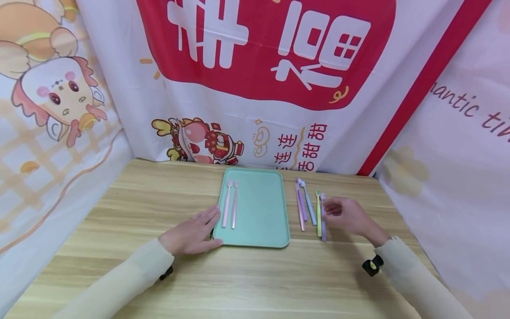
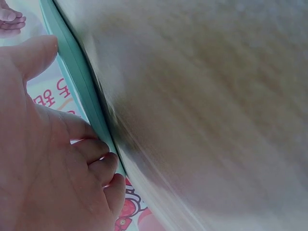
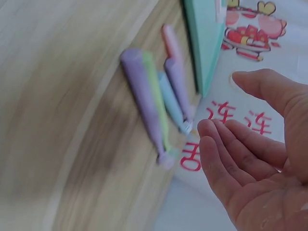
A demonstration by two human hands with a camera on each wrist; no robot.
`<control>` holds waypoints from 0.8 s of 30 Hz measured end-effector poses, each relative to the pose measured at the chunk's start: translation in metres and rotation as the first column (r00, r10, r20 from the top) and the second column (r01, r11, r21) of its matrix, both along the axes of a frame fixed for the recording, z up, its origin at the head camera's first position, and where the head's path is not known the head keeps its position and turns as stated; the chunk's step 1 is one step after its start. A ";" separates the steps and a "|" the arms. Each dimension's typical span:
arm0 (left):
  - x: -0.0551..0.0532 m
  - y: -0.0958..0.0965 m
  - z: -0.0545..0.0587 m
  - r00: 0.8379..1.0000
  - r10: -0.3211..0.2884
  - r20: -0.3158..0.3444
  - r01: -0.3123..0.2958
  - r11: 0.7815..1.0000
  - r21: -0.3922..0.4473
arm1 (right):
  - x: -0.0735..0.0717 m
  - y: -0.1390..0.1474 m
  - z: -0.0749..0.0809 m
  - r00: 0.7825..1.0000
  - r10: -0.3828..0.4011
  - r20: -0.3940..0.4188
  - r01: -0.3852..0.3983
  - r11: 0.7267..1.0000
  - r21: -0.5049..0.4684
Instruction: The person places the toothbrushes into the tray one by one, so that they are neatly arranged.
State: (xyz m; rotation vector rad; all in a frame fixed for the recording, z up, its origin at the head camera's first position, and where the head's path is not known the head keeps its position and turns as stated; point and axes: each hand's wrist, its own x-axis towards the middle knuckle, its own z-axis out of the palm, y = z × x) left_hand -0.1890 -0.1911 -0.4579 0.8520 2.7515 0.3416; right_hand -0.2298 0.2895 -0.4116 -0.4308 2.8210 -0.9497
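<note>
A pale wood-grain table (image 1: pixel 259 283) spreads between hanging cloths: the far cloth (image 1: pixel 195 99) bears a red panel (image 1: pixel 255 75), the left cloth (image 1: pixel 79 190) a cartoon figure (image 1: pixel 59 91), the right cloth (image 1: pixel 450 186) dark lettering. Mid-table lies a mint-green tray (image 1: pixel 260 208), with two pink toothbrushes (image 1: pixel 227 206) along its left side. Five more toothbrushes (image 1: pixel 309 206) lie on the wood to its right. The left hand (image 1: pixel 193 232), fingers relaxed, touches the tray's left rim; the right hand (image 1: pixel 346 217) — empty, loosely curved — is just beside the rightmost purple toothbrush (image 1: pixel 323 230).
</note>
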 end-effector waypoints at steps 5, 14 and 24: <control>0.000 0.000 0.001 1.000 -0.003 -0.004 0.003 1.000 0.007 | -0.001 0.009 -0.007 1.000 -0.023 -0.010 0.023 1.000 0.004; -0.002 0.001 -0.001 1.000 0.004 0.004 -0.004 1.000 0.005 | -0.007 0.017 -0.029 0.998 -0.052 -0.039 0.052 0.999 0.008; -0.002 0.001 -0.002 1.000 0.006 0.002 -0.006 1.000 0.010 | -0.014 0.020 -0.050 0.996 -0.090 0.011 0.090 0.996 -0.028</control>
